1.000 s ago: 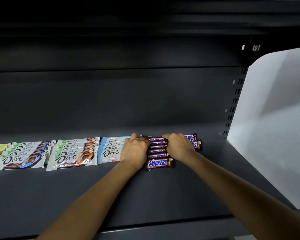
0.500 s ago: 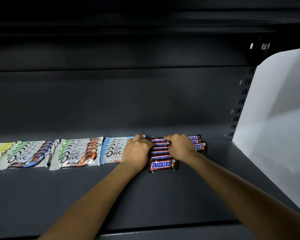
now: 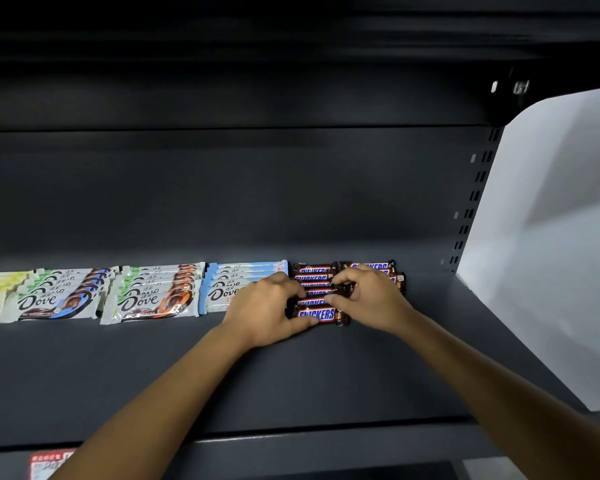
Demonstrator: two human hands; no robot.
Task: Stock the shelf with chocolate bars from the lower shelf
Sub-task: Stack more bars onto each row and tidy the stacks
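Right hand [image 3: 368,299] now pinches Snickers [image 3: 342,289] on grey shelf [image 3: 291,375].

A: What does the person have on?

B: Bare skin only. The left hand [image 3: 267,306] and the right hand [image 3: 368,299] are both uncovered.

A: And behind the hands?

B: The left forearm [image 3: 160,400] and the right forearm [image 3: 499,386] are bare too, from each wrist back to the picture's lower edge. Both are slim and smooth, widening away from the wrists.

A: Any detail on the fingers?

B: Knuckles show as low ridges. Anything finer is too soft to tell.
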